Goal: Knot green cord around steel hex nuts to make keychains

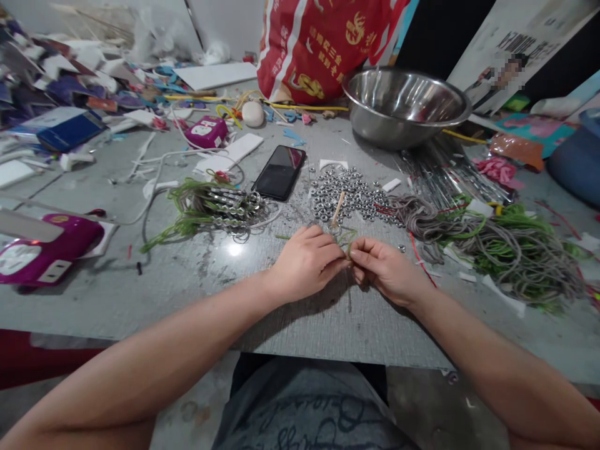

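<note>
Close together near the table's front, my left hand (309, 259) and my right hand (382, 265) pinch a thin green cord (347, 237). A loop of the cord shows above the fingertips, and one end sticks out past my left knuckles. Just beyond the hands a small wooden stick (338, 209) stands tilted. Behind it lies a spread of small metal nuts or rings (344, 187). On the left rests a bundle of green cords with metal pieces strung on it (215, 206). To the right is a tangled heap of grey and green cords (487, 244).
A black phone (280, 172) lies beyond my left hand. Behind stand a steel bowl (405, 106) and a red bag (319, 50). Purple power sockets (56, 250) with white cable sit on the left. Scraps (70, 69) pile up at the back left.
</note>
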Demonstrator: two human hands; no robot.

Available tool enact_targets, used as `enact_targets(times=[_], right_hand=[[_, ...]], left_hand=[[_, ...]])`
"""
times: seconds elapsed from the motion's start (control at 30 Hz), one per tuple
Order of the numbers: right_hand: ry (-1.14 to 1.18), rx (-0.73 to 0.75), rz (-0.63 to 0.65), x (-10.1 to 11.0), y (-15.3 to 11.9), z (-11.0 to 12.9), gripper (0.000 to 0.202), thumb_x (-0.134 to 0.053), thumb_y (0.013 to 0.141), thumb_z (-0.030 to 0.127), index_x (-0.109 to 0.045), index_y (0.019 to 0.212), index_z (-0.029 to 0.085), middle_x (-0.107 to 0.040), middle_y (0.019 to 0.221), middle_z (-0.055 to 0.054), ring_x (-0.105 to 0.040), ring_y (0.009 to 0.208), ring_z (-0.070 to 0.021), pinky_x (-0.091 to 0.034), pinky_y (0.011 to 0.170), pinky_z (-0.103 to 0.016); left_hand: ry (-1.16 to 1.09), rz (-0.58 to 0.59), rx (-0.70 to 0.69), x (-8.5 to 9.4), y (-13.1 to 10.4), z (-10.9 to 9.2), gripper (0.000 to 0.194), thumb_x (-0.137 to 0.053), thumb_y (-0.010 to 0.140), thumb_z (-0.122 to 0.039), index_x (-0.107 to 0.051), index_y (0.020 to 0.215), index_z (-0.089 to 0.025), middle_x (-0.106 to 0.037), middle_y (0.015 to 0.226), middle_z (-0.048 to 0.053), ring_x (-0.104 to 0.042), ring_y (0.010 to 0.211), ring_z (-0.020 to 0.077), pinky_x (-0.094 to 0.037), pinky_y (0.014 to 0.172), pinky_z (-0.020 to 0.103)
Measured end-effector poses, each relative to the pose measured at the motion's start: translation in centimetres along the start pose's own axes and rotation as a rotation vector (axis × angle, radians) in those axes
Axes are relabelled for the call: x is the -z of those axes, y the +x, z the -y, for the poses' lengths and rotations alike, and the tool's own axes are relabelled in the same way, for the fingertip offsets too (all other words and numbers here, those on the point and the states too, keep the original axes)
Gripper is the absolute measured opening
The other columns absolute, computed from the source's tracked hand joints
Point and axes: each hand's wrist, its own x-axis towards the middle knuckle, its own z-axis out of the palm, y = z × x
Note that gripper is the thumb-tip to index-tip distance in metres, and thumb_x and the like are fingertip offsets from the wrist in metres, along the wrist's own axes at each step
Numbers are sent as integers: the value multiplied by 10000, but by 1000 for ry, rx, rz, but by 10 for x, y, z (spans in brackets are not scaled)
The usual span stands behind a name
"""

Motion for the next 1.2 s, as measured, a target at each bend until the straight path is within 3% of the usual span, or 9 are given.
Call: enact_targets(times=[0.1, 0.17, 0.2, 0.27, 0.33, 0.43, 0.6, 0.8, 1.2], right_hand=[[-156, 111, -67, -1, -1, -3, 228, -541, 792, 421, -481, 775, 201, -475, 518, 64, -393, 430, -76, -320, 419, -213], [-321, 309, -190, 0, -3, -5, 168, -506, 827, 366, -507, 868, 203, -592, 743, -6, -483, 513, -86, -398, 467, -234], [-420, 432, -241, 0, -4, -5, 157, -490, 842, 333, -516, 934, 209, -611, 934, -54, -547, 614, -102, -449, 524, -255], [-631, 649, -250, 1, -6, -6, 212, -458, 862, 264, -514, 1063, 227, -515, 1240, -100, -593, 905, -158, -505, 696, -315], [-812, 756, -169, 1, -6, -6, 275, -424, 877, 215, -503, 1140, 234, -529, 1256, -92, -550, 1068, -187, -492, 819, -358], [-960, 759, -120, 2, -4, -5, 255, -405, 892, 209, -539, 1109, 222, -658, 1033, -58, -608, 959, -176, -496, 802, -344], [-1016, 735, -172, 3, -2, -2, 178, -423, 892, 204, -601, 889, 202, -683, 805, -24, -629, 762, -145, -480, 679, -269], [-1027, 777, -164, 3, -2, -2, 186, -429, 893, 205, -597, 816, 182, -665, 726, -20, -613, 686, -129, -451, 622, -235], [-902, 645, -179, 1, -3, -2, 133, -481, 873, 214, -611, 851, 193, -659, 687, 16, -598, 611, -104, -431, 564, -209]], left_hand=[[24, -12, -24, 0, 0, 0, 323, -402, 892, -250, -577, 635, -163, -579, 632, 25, -458, 646, 148, -352, 613, 288], [13, -14, -29, 1, 0, 0, 299, -407, 876, -226, -571, 635, -159, -568, 617, 26, -454, 643, 152, -352, 610, 292], [-3, -14, -29, 1, 0, 1, 283, -411, 867, -216, -569, 640, -157, -564, 612, 25, -452, 640, 153, -355, 609, 293], [-55, -20, -29, 2, 0, 2, 263, -415, 858, -206, -562, 646, -154, -556, 602, 22, -445, 626, 150, -360, 605, 289], [-114, -37, -25, 2, 0, 3, 261, -411, 859, -201, -543, 638, -156, -549, 597, 15, -432, 604, 138, -363, 601, 280], [-183, -59, -20, 3, 1, 4, 266, -408, 863, -193, -513, 621, -163, -540, 587, 1, -423, 583, 125, -365, 603, 269], [-205, -24, -3, 4, 2, 4, 289, -403, 880, -205, -502, 611, -161, -530, 582, -5, -436, 601, 124, -363, 623, 268], [-186, -35, 57, -1, 1, 7, 361, -395, 909, -353, -519, 635, -153, -532, 575, 5, -439, 608, 137, -356, 607, 270], [-206, -97, 94, -2, -1, 4, 211, -437, 884, -219, -520, 699, -159, -537, 623, 4, -444, 657, 143, -361, 627, 263]])
